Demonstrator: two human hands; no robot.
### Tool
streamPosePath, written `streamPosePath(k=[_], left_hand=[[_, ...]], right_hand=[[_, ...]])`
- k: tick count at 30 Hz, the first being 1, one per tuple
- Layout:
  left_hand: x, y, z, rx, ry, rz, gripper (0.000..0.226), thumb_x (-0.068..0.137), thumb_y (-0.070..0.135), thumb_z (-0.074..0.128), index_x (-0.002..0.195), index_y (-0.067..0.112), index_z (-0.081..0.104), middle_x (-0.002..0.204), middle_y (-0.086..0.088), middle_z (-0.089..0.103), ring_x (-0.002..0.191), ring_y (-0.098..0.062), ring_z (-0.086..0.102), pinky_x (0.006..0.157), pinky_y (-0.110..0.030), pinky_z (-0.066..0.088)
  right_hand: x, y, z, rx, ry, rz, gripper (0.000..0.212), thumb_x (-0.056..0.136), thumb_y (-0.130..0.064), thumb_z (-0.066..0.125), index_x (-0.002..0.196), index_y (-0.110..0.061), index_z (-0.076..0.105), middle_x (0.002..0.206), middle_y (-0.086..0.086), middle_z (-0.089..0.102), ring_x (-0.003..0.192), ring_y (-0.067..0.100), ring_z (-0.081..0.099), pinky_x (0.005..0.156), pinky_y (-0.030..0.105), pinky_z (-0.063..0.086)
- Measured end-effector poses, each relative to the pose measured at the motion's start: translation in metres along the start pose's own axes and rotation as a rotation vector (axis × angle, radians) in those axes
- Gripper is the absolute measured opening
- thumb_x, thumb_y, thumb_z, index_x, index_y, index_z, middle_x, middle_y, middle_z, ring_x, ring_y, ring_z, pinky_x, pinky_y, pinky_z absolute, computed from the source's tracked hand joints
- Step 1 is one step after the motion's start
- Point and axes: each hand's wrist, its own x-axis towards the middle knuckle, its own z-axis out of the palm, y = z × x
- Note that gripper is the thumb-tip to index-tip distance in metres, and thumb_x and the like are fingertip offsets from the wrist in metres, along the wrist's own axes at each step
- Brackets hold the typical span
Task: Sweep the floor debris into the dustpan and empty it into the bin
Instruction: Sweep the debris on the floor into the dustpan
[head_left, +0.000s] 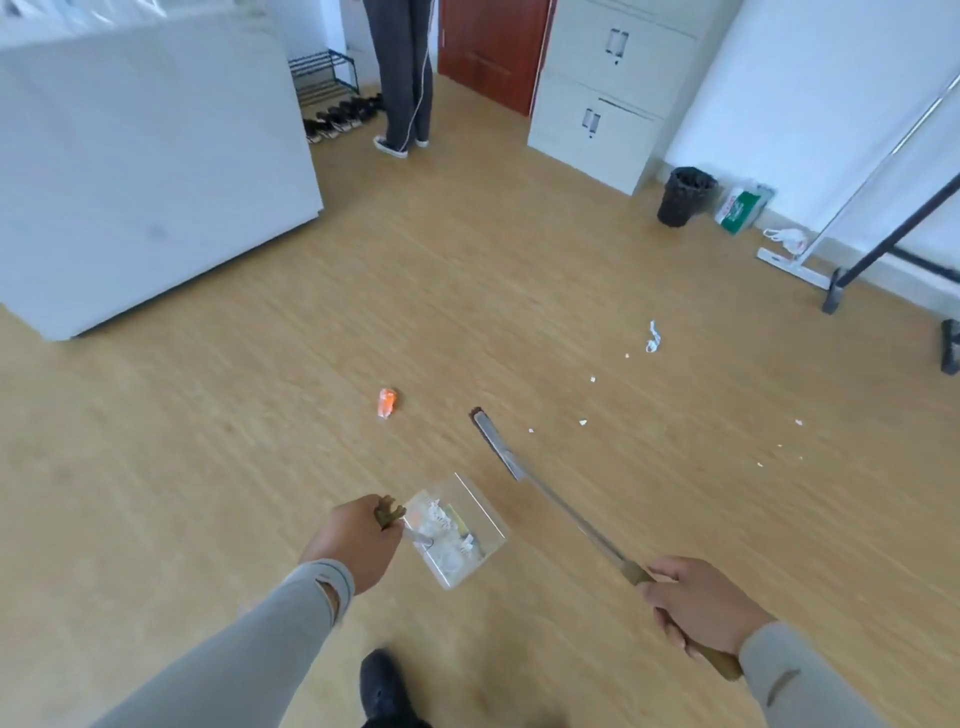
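Observation:
My left hand (358, 545) grips the wooden handle of a clear dustpan (460, 530), which holds white paper bits and scraps above the floor. My right hand (698, 605) grips the wooden end of a broom handle (576, 525); its narrow head (496, 444) points away over the floor. An orange wrapper (387, 402) lies ahead of the dustpan. A twisted white paper strip (653, 336) and several small white crumbs (583, 422) are scattered to the right. A black bin (684, 196) stands by the far wall.
A large white cabinet (145, 171) fills the left. A person (402, 78) stands at the back near shoes (340, 117) and a red door (493, 47). Grey drawers (602, 93), a green-white bag (743, 208), a mop (795, 265) and a black rack leg (883, 249) line the right wall.

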Motion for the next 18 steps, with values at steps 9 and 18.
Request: streamPosePath(k=[9,18], left_hand=[[0.037,-0.09,-0.093,-0.068,0.158,-0.123,0.014,0.094,0.037,0.059,0.103,0.028,0.065,0.09,0.007,0.069,0.077,-0.018,0.068,0.074,-0.034,0.06],[0.112,-0.102,-0.127,-0.071,0.219,-0.25,0.015,0.094,0.039,0.059,0.1,0.027,0.064,0.09,0.006,0.069,0.078,-0.018,0.066,0.07,-0.031,0.055]], right_hand=[[0.042,-0.127,0.087,0.136,-0.09,0.085,0.014,0.099,-0.012,0.051,0.088,-0.007,0.057,0.054,0.005,0.051,0.041,0.014,0.042,0.043,0.02,0.033],[0.126,-0.214,0.076,-0.139,-0.069,-0.022,0.013,0.092,-0.008,0.053,0.085,-0.008,0.063,0.061,0.006,0.056,0.046,0.014,0.046,0.046,0.023,0.036]])
